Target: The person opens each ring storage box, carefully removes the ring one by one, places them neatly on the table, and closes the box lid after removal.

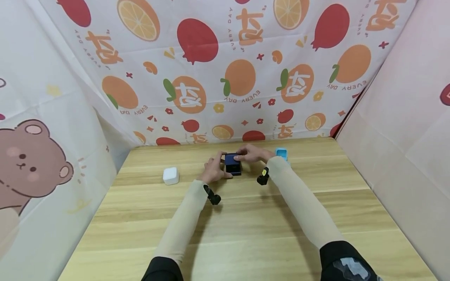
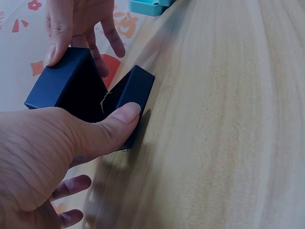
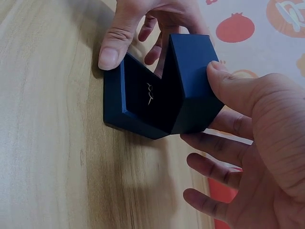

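Observation:
A small dark blue jewellery box [image 1: 232,163] with a hinged lid stands partly open on the wooden table, between both hands. My left hand [image 1: 213,170] grips its base, the thumb pressed on the front edge in the left wrist view. On the other side, my right hand [image 1: 254,153] pinches the lid [image 3: 194,64] between thumb and fingers. A thin gold-coloured piece [image 3: 150,94] shows against the dark inside; its kind is too small to tell. Shadow hides most of the interior.
To the left sits a white box with rounded corners [image 1: 170,176]. An open light blue box [image 1: 281,152] lies by the right wrist, partly behind the sleeve. Printed cloth [image 1: 218,101] hangs along the table's back edge, with pale cloth at both sides.

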Available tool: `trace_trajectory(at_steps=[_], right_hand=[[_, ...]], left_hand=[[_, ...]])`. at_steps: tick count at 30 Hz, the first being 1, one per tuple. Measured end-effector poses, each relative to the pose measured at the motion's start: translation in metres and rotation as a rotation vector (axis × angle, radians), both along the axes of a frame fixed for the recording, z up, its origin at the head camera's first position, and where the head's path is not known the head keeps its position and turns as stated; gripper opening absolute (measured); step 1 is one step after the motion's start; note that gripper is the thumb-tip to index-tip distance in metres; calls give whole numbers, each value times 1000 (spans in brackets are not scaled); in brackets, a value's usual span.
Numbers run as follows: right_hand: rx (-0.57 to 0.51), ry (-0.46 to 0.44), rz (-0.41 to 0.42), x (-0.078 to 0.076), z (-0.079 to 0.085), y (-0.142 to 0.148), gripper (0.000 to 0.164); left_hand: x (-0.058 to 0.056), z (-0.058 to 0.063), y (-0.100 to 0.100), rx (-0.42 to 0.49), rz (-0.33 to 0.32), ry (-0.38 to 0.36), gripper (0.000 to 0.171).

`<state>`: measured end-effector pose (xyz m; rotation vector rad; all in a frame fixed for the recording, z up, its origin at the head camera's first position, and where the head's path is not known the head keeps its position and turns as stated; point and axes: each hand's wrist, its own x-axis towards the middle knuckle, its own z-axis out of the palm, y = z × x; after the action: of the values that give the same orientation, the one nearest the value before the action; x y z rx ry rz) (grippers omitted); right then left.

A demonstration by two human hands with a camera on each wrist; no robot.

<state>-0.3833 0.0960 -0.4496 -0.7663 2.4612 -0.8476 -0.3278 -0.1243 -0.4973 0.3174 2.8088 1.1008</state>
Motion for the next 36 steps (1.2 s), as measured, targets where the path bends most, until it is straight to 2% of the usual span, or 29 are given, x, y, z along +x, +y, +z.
trace_trajectory(at_steps=[9, 14, 28, 36], right_hand=[[-15, -21, -14, -3, -1, 2, 52], [-12, -13, -32, -3, 1, 1, 53], [7, -41, -47, -2, -1, 1, 55], [2, -46, -53, -5, 2, 1, 55]], left_hand=[[-3, 0, 0, -17, -7, -11, 99], [-6, -1, -1, -20, -12, 11, 98], [-3, 0, -1, -25, -25, 6, 98], [-5, 3, -1, -29, -25, 10, 99]])
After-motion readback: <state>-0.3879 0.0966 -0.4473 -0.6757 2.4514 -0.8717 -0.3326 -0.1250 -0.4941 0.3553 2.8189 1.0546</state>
